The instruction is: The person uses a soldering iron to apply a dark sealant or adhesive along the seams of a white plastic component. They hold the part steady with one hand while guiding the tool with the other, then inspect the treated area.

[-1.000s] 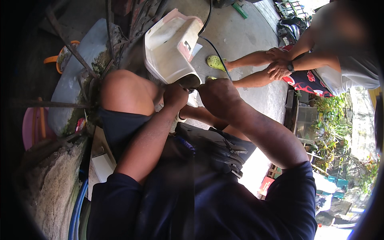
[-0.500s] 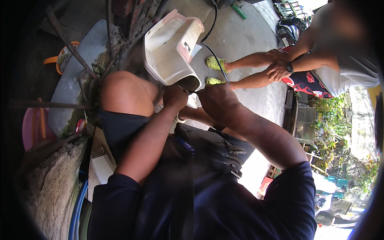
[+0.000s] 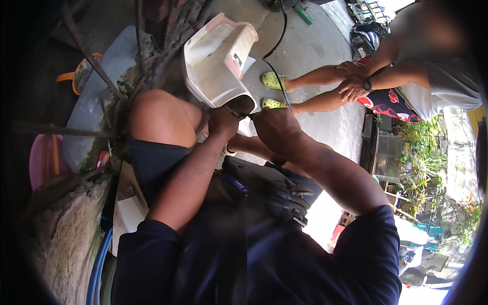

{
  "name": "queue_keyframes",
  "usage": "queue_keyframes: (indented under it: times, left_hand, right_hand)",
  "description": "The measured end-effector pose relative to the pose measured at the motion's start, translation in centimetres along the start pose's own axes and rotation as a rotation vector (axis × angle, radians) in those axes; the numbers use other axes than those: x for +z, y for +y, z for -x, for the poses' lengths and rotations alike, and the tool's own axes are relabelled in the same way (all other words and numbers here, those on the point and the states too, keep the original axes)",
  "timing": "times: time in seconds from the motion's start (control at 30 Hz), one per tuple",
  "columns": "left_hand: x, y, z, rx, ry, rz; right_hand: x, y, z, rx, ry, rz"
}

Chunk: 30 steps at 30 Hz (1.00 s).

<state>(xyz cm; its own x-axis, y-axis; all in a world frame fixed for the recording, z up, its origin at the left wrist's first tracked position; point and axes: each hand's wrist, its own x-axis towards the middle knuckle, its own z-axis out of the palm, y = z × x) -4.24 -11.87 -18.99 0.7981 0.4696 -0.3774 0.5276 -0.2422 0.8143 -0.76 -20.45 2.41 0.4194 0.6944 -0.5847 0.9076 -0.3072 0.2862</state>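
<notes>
My left hand (image 3: 222, 123) is closed on a dark, flat piece with a rounded edge (image 3: 243, 104); its kind does not show. Close beside it, my right hand (image 3: 277, 129) is curled shut, the back of the hand hiding most of what it grips. A small dark tip (image 3: 250, 116) shows between the two hands, touching or nearly touching the dark piece. From behind the right hand a black cable (image 3: 274, 68) runs up and away across the floor. Just beyond the hands stands a white and pink moulded plastic thing (image 3: 211, 61), hollow side showing.
At the right a person sits with hands clasped (image 3: 353, 86), feet in yellow-green clogs (image 3: 274, 81). Rusty metal bars (image 3: 91, 56), a grey-blue slab (image 3: 96, 107) and a pink basin (image 3: 40, 162) lie left. A rough stone block (image 3: 71, 229) and blue hose (image 3: 99, 269) are near left.
The black cable has shifted slightly to the right. My right hand has moved very slightly; both hands keep their closed hold in nearly the same place.
</notes>
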Motion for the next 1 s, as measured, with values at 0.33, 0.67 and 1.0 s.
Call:
queue_keyframes:
  times: [0.33, 0.67, 1.0]
  left_hand:
    - [-0.4, 0.2, 0.1, 0.039, 0.005, -0.064]
    - [-0.6, 0.5, 0.2, 0.016, 0.001, -0.103]
    - [0.3, -0.1, -0.8, -0.019, -0.023, -0.179]
  right_hand:
    - [-0.1, -0.1, 1.2, 0.015, -0.037, 0.007]
    - [1.5, -1.5, 2.5, 0.044, 0.050, -0.078]
    - [1.9, -2.1, 1.0, 0.084, 0.006, -0.146]
